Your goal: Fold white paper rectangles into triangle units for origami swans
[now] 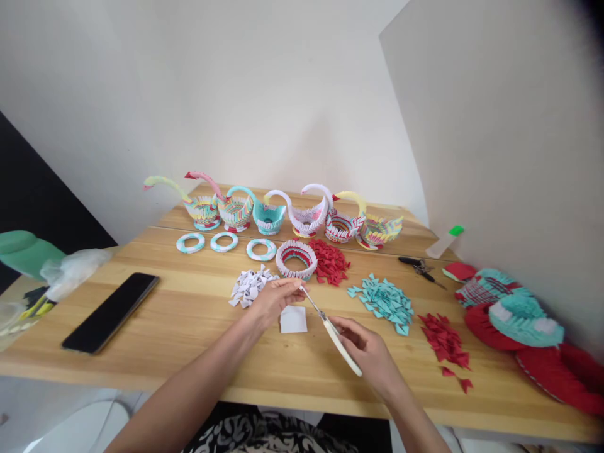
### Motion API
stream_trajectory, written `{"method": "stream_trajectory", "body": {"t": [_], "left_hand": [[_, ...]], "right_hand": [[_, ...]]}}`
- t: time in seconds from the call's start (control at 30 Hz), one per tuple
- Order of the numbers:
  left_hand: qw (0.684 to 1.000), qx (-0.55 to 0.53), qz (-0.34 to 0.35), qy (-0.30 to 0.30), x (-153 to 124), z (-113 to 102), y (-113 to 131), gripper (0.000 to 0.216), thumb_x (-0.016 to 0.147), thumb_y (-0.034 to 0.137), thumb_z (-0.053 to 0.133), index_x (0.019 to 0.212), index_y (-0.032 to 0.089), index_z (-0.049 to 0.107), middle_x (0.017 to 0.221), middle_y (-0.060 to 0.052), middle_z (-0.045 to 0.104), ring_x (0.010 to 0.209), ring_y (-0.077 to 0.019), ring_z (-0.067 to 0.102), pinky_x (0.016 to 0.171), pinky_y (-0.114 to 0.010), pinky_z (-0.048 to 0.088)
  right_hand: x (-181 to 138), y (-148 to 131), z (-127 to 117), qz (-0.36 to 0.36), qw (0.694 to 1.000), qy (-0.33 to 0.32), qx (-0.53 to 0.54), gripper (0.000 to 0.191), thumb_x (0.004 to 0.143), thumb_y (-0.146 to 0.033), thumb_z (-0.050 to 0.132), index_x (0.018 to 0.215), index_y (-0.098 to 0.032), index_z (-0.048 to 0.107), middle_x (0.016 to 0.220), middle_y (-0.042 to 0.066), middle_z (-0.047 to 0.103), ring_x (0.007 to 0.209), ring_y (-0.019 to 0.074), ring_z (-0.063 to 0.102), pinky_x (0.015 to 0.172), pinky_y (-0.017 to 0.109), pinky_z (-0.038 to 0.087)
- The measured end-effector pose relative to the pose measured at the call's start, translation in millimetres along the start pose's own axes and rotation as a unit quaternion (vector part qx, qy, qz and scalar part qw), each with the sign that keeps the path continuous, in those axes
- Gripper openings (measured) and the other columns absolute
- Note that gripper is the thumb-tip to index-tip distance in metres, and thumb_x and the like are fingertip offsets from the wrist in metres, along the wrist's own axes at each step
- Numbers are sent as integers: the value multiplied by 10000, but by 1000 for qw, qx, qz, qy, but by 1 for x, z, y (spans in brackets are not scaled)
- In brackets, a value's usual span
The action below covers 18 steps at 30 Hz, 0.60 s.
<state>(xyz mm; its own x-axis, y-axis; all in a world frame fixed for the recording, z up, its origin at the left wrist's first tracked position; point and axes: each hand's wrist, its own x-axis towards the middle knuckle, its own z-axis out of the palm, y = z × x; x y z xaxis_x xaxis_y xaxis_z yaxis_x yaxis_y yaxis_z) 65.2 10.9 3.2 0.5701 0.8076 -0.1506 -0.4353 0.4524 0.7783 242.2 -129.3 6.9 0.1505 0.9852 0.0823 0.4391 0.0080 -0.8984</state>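
My left hand [278, 299] is closed in a pinch on a small white paper piece [302, 287], mostly hidden by the fingertips. My right hand [365, 346] grips long-nose pliers [342, 347] with cream handles. Their thin metal jaws reach up to the left fingertips and meet the paper piece there. Below the jaws a white paper square [293, 319] lies flat on the table. Just beyond my left hand stand a round ring of folded paper [296, 259] in white, red and teal and a pile of white folded pieces [250, 284].
Several paper swans [268, 217] line the back of the wooden table [198, 352]. Three teal-and-white rings [190, 243] sit before them. Red pieces [330, 261], teal pieces [383, 302] and more red pieces [444, 340] lie rightward. A phone [111, 311] lies left; a glue bottle [444, 242] right.
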Motion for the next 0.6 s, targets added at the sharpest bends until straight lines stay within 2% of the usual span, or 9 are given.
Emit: {"method": "stream_trajectory", "body": {"t": [0.07,0.2,0.37,0.6], "left_hand": [[1000,-13,-6,13,1,-1,1,291,628,275,842,804,72,731,786,-101,715,698,-156,645,732,-269,503],[998,-47,-23,30,3,-3,3,187,714,235,787,796,84,712,777,-102,718,679,-145,651,729,-265,515],[997,-60,-48,14,1,-1,2,165,763,208,747,846,73,700,786,-103,712,708,-153,664,719,-256,529],[996,-71,-49,-3,0,0,1,196,743,217,769,845,71,688,757,-80,699,694,-147,662,705,-247,535]], "right_hand": [[0,-1,-2,10,1000,-11,19,305,817,-329,577,1058,-185,695,1000,87,707,870,202,672,754,292,552],[-4,-4,-6,1,1000,-6,-15,311,816,-321,570,1065,-193,704,921,70,692,778,177,646,688,271,536],[-5,-4,-6,-5,1000,-7,-27,312,830,-347,568,1068,-198,705,869,54,665,729,160,615,627,242,508],[-4,1,-8,10,1000,-11,-17,324,827,-354,578,1080,-193,699,907,67,663,762,167,609,697,258,511]]}}
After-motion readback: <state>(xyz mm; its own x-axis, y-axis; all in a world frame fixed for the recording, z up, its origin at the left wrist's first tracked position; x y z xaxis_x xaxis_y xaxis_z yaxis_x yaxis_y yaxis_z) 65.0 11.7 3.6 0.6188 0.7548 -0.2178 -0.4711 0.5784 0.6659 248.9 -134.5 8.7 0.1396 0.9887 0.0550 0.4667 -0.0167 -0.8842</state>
